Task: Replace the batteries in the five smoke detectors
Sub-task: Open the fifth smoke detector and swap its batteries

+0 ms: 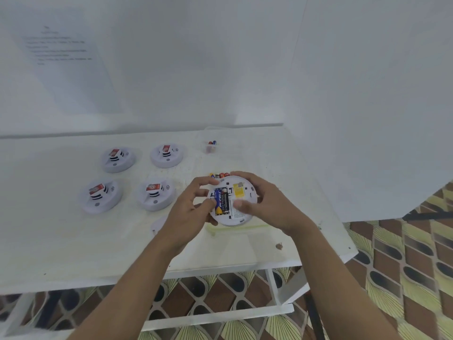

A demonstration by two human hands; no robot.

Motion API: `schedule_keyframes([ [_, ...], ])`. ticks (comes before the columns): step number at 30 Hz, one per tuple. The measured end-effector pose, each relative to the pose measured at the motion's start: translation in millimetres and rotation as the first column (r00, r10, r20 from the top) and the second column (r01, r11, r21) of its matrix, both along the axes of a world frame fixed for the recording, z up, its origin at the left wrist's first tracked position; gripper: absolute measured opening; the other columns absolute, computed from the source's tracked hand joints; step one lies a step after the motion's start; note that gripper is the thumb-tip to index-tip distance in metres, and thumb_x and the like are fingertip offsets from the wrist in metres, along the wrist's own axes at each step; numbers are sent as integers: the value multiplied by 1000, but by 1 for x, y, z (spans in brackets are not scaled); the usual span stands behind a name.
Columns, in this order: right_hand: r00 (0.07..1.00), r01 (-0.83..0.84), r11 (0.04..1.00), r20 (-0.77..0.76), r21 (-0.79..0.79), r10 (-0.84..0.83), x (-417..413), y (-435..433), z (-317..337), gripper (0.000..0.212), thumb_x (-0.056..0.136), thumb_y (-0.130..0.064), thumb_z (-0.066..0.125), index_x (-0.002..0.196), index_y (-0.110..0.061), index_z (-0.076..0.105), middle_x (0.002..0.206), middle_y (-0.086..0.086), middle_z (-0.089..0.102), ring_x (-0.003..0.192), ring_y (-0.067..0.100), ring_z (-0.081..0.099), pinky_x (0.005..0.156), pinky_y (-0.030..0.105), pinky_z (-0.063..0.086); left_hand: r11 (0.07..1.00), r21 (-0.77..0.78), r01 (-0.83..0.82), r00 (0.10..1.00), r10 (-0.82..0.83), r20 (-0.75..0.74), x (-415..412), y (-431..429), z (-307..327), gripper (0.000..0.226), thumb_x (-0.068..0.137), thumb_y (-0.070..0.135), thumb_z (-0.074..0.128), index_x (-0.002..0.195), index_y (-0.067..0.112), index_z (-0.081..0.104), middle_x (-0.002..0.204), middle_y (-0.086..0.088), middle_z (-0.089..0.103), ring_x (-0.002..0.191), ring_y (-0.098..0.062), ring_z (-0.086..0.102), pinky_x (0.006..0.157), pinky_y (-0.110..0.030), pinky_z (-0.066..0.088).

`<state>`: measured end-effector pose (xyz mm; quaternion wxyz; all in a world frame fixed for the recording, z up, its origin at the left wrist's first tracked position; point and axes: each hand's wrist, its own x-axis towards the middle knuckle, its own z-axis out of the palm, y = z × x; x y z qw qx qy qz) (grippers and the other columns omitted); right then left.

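You're holding the open detector [231, 201] over the right half of the table [61, 241], near its front edge. There's room front-left. Four other detectors [157, 195] sit well apart on the left, with loose batteries [219, 175] just behind. Your right hand [264, 204] cups the right rim, thumb flat on the back. Your left hand [188, 209] curls round the left rim, thumb against the blue battery [219, 201] in its compartment.

Bare indoor room, makeshift work corner. White walls [220, 57], printed sheet [63, 57] upper left. White surface [49, 229], patterned tile floor [404, 266] lower right.
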<state>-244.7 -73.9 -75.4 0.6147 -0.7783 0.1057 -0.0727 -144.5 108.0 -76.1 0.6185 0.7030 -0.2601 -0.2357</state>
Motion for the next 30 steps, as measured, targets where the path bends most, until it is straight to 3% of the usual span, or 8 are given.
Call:
schedule_keyframes([
  [3,990,-139,990,-3,-14,139,-11,-8,-3,102,66,-8,93,149,-31,38,136,-10,58,125,6,58,98,29,54,999,34,6,998,-8,60,-9,-8,1,40,101,6,47,109,41,64,115,6,61,89,-19,70,68,-39,62],
  [5,986,-168,983,1,-67,169,-16,-12,-6,114,61,-6,96,152,-27,30,142,-9,52,131,9,53,104,33,51,998,59,16,995,-21,94,-14,-14,0,41,102,8,46,108,44,64,117,14,61,89,-16,70,68,-35,62],
  [8,986,-159,978,23,-138,163,-24,-21,-8,112,61,-8,96,151,-27,31,142,-7,52,132,16,53,104,43,53,998,60,30,992,-37,117,-21,-23,-4,37,102,8,45,110,40,63,120,13,60,91,-14,70,66,-31,61],
  [14,990,-109,968,67,-225,127,-38,-40,-5,102,63,-6,94,143,-32,37,136,-9,54,125,8,55,95,23,54,996,52,67,989,-73,126,-32,-44,-8,36,101,6,46,109,36,63,126,8,59,105,-14,66,75,-36,61],
  [18,992,-107,947,36,-302,123,-46,-50,-8,104,63,-12,95,147,-30,35,135,-11,51,123,4,53,92,15,50,970,230,-82,870,-43,491,-32,-57,-9,26,92,26,49,96,50,59,119,19,46,121,-7,35,100,-34,35],
  [22,991,-108,928,37,-357,129,-51,-56,-7,103,63,-15,95,146,-28,35,133,-11,50,121,1,52,91,10,47,975,198,-97,849,-23,529,-40,-67,-6,27,97,15,51,93,41,59,102,17,47,97,-5,42,87,-29,42],
  [25,991,-98,926,47,-364,123,-53,-59,-6,103,62,-13,95,146,-27,37,132,-12,50,119,-2,52,90,8,45,978,192,-76,883,-23,468,-44,-71,-4,27,98,8,50,91,33,60,90,0,59,83,-10,55,72,-31,51],
  [30,991,-101,931,50,-352,126,-49,-59,-9,104,61,-14,96,145,-27,37,132,-13,51,118,-1,53,91,10,46,974,212,-81,921,-8,390,-44,-76,-2,21,99,9,45,91,21,60,88,-6,64,77,-12,55,69,-33,50],
])
